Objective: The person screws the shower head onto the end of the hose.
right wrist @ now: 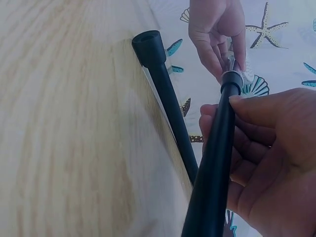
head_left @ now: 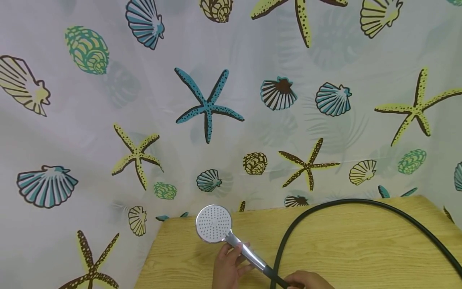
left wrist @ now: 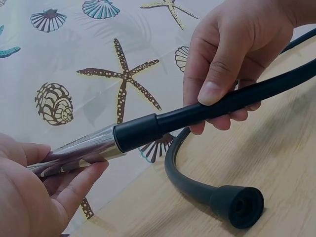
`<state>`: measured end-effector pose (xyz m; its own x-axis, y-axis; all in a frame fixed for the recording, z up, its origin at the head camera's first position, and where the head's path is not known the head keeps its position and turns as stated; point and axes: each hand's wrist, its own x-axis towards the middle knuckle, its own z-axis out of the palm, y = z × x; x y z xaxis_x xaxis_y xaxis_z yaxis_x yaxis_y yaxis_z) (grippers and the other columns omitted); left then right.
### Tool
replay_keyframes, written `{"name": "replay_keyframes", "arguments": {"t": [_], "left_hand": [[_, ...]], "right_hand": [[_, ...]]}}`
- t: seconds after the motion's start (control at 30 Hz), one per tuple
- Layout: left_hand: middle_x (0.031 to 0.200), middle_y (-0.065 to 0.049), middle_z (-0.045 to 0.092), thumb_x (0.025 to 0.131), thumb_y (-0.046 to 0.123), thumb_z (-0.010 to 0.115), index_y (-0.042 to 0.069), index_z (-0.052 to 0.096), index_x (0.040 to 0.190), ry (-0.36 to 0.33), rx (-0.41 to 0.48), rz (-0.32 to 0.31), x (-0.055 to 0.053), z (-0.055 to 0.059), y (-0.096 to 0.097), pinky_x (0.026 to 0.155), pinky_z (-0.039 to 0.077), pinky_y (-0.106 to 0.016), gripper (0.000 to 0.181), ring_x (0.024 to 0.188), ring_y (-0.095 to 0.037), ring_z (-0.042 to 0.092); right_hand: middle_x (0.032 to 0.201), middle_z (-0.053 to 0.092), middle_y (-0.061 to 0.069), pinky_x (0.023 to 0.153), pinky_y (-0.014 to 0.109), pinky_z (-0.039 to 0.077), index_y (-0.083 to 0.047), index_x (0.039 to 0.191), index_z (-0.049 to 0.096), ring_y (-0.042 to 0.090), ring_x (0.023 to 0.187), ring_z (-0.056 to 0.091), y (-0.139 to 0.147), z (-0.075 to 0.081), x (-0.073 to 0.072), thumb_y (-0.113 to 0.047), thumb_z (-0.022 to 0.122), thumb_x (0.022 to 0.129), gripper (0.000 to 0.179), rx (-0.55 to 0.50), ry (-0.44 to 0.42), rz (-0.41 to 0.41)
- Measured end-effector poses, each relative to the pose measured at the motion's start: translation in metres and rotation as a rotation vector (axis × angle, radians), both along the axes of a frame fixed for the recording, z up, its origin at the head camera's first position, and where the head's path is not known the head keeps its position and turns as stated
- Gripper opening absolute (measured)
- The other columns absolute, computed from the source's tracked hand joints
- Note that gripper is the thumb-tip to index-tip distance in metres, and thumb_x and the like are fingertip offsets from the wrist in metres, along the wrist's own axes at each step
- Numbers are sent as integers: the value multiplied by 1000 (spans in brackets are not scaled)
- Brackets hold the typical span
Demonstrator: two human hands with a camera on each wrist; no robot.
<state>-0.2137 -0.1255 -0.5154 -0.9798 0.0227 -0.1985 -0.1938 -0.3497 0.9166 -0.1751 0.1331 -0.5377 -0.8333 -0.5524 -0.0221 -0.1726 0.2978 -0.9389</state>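
Observation:
A chrome shower head point(head_left: 213, 223) with a round, dotted spray face is held above the wooden table. My left hand point(head_left: 228, 265) grips its silver handle point(head_left: 252, 256), thumb on one side and fingers on the other. A black hose point(left wrist: 180, 117) meets the handle's lower end through a wider black collar point(left wrist: 136, 132). Just behind that collar, my right hand point(left wrist: 237, 54) pinches the hose between thumb and fingers. The hose's other end, a flared black connector point(left wrist: 239, 206), lies on the tabletop. Whether the collar is fastened to the handle cannot be seen.
The light wooden table point(head_left: 343, 249) lies beneath both hands. Across its right side the hose point(head_left: 355, 201) arcs in a wide loop. Behind and to the left hangs a white curtain point(head_left: 245, 52) printed with shells and starfish, meeting the table's far edge.

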Motion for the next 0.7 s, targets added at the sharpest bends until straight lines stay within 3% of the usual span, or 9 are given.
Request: {"name": "replay_keyframes", "arguments": {"t": [0.23,0.53,0.7], "left_hand": [[119,-8,71,99,32,65,-5,38,148,1,-24,-17,-2,-7,-2,87,65,-46,67,104,-20,71],[124,-12,70,100,33,63,-5,38,148,-4,-29,-27,-3,-12,-5,89,64,-47,66,108,-23,71],[126,-13,69,99,36,64,-4,33,152,-22,-24,-50,-6,-18,-8,92,63,-47,73,107,-20,71]], "right_hand": [[99,74,6,76,15,56,3,116,69,6,87,69,-2,-2,0,-24,71,95,34,-48,-106,21],[101,75,2,77,16,57,3,120,67,6,90,70,-5,-9,0,-25,66,97,36,-140,-114,49],[99,74,1,77,16,57,2,118,69,2,89,68,-6,-12,-1,-24,65,98,33,-128,-77,53]]}}
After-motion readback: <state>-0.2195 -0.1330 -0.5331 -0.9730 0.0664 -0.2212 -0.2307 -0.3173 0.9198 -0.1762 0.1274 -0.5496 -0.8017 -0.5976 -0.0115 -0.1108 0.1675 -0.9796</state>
